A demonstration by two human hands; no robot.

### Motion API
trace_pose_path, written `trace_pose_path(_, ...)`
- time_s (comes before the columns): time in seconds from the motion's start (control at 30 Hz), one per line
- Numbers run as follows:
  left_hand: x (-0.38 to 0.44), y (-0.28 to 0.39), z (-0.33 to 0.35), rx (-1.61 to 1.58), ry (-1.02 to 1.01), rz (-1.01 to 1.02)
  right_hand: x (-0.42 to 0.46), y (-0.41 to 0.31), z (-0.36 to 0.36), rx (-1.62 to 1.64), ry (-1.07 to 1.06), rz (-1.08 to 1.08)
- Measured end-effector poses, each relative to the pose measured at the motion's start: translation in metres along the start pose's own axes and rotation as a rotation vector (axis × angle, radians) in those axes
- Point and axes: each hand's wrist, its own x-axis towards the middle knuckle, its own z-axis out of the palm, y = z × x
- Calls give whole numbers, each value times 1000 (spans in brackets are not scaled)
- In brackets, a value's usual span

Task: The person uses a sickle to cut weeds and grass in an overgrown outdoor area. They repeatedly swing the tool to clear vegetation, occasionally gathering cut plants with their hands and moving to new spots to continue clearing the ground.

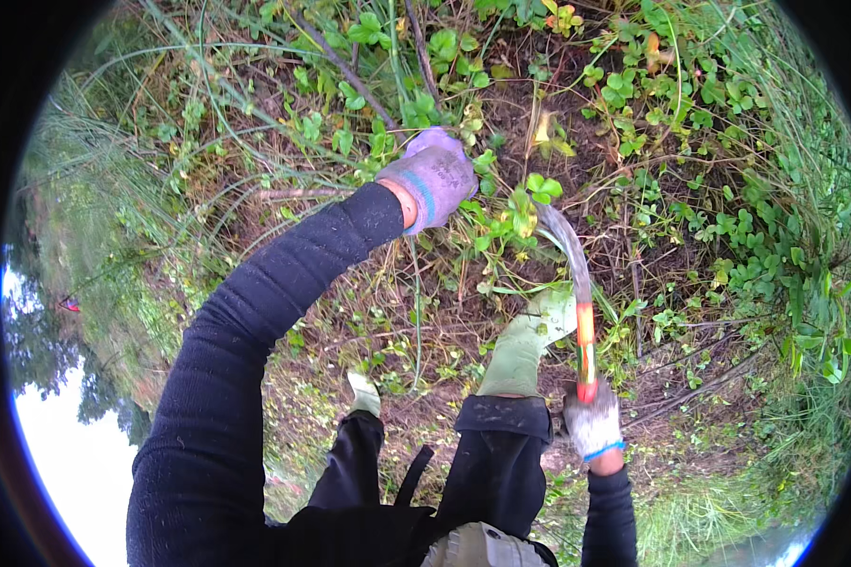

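Note:
My left hand [431, 183], in a purple knitted and coated glove, is curled among leafy stems [420, 112] with its back toward me. The stems seem to pass into its grip, though the fingers are mostly hidden. In a white glove with a blue cuff edge, my right hand [596, 422] holds a sickle [586, 340] by its orange and red handle. The curved metal blade [566, 237] points up and left, its tip hidden behind three-part leaves [542, 188]. A green boot [514, 354] stands just left of the handle.
Dry stalks and low creeping plants [737, 241] cover the ground. A thin woody branch [344, 67] slants toward my left hand. Long grass [106, 177] rises at the left and right. My other boot [364, 395] is farther left, on the slope.

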Motion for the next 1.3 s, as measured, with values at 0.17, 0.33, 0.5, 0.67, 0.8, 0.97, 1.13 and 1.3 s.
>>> trace_pose_path(0.17, 10, 11, 16, -22, -39, -55, 54, -27, -13, 253, 38, 91)
trace_pose_path(0.33, 9, 7, 0, 46, -49, -17, 155, -39, 8, 358, 101, 11)
trace_pose_path(0.5, -6, 7, -1, 2, -38, -31, 43, -21, 5, 216, -65, 154)
trace_pose_path(0.67, -30, 10, 16, -18, 141, -27, 67, -37, -6, 38, 133, -100)
trace_pose_path(0.8, -22, 5, 30, -21, 59, -45, 174, -64, -12, -220, 365, -431)
trace_pose_path(0.97, -30, 6, 21, -33, -110, -79, 131, -37, 13, -245, 262, -410)
trace_pose_path(1.13, -52, 14, 46, -33, 332, -23, 17, -2, 14, 436, -33, 322)
trace_pose_path(1.3, -104, 41, 94, -137, -201, 82, 59, -43, -19, 1048, 113, 511)
